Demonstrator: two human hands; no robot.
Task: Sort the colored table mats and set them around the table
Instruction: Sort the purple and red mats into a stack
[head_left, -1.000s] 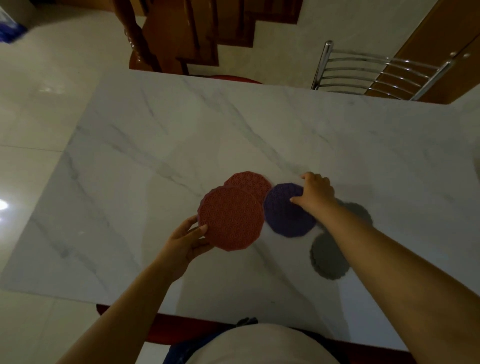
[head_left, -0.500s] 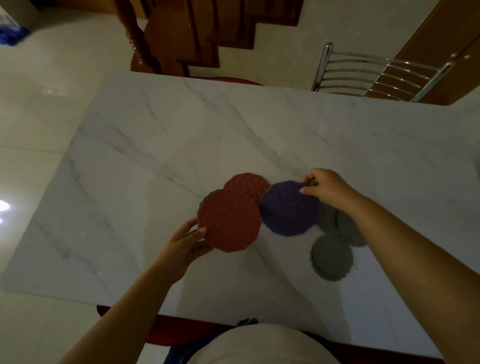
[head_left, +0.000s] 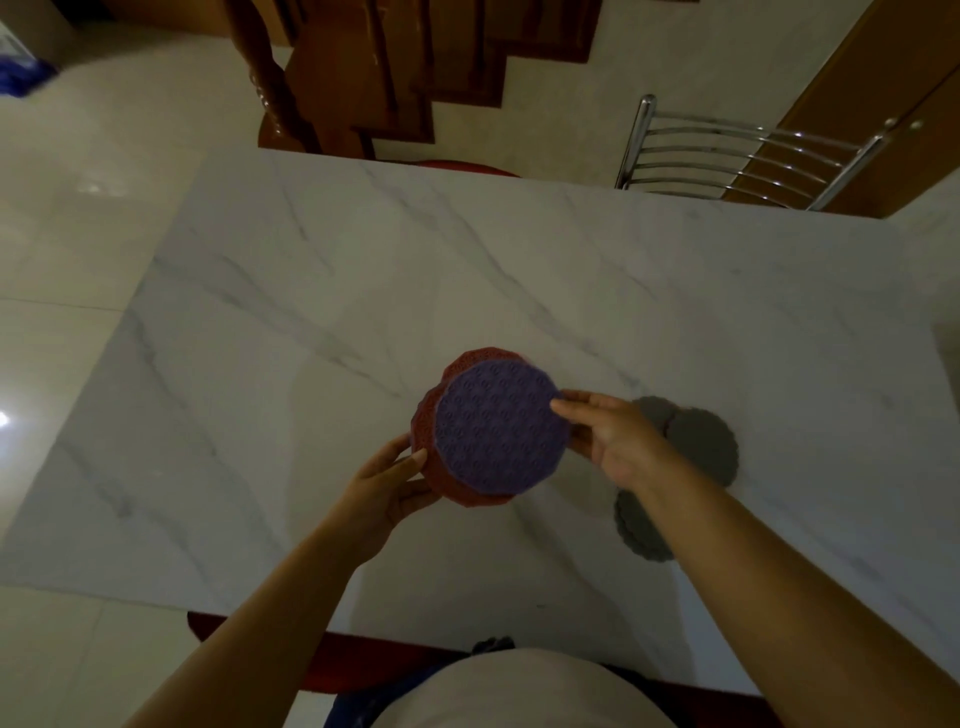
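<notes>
A round purple mat (head_left: 498, 428) is held above the white marble table (head_left: 363, 291), lying over a red mat (head_left: 434, 483). My right hand (head_left: 613, 439) pinches the purple mat's right edge. My left hand (head_left: 387, 486) grips the red mat at its lower left edge. A second red mat (head_left: 480, 356) peeks out behind the purple one; whether it lies on the table or is held I cannot tell. Three grey mats lie on the table to the right: one (head_left: 701, 449) partly over another (head_left: 652, 410), and a third (head_left: 636, 530) half hidden by my right forearm.
A metal-backed chair (head_left: 737, 150) stands at the table's far right edge. A wooden staircase (head_left: 395, 67) rises beyond the far edge. A red chair seat (head_left: 322, 662) shows under the near edge by my body.
My right hand lifted the purple mat off the table and carried it left, over the red mat in my left hand. The grey mats are now more exposed.
</notes>
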